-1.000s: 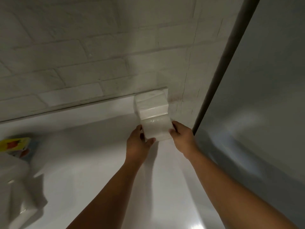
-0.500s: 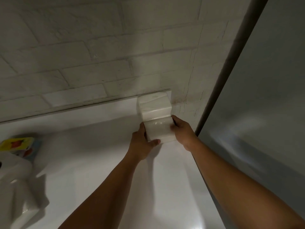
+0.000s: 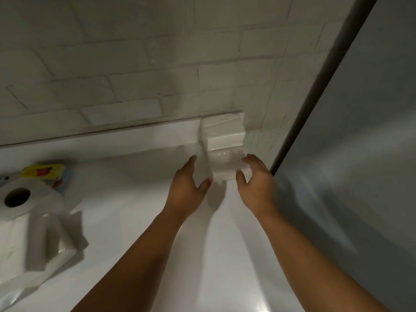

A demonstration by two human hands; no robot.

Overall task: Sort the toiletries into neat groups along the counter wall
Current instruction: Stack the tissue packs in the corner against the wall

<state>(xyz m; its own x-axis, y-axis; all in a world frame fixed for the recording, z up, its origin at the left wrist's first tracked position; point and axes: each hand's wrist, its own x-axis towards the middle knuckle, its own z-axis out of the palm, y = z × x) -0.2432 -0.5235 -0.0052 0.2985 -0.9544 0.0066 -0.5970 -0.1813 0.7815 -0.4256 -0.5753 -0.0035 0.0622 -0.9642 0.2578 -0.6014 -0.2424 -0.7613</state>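
Right of centre, at the tiled wall (image 3: 135, 86): two wrapped tissue packs in line. The rear pack (image 3: 222, 131) is at the wall and the front pack (image 3: 227, 164) is butted against it on the bench (image 3: 135, 199).

Left hand (image 3: 189, 188) wide, fingers spread, just beside the front pack. Right hand (image 3: 254, 181) loose-fingered at its right side, thumb maybe brushing the wrap; no grip seen, blurred.

Judged: placing step about finished. Next move calls for a reach to lower left, where the toilet roll (image 3: 27, 199) and yellow packet (image 3: 42, 171) wait ungrouped.

White brick-tile wall (image 3: 135, 64) at back, glossy white countertop (image 3: 135, 188) below, dark vertical trim strip (image 3: 315, 86) w/ grey panel (image 3: 364, 131) at rt, dim light
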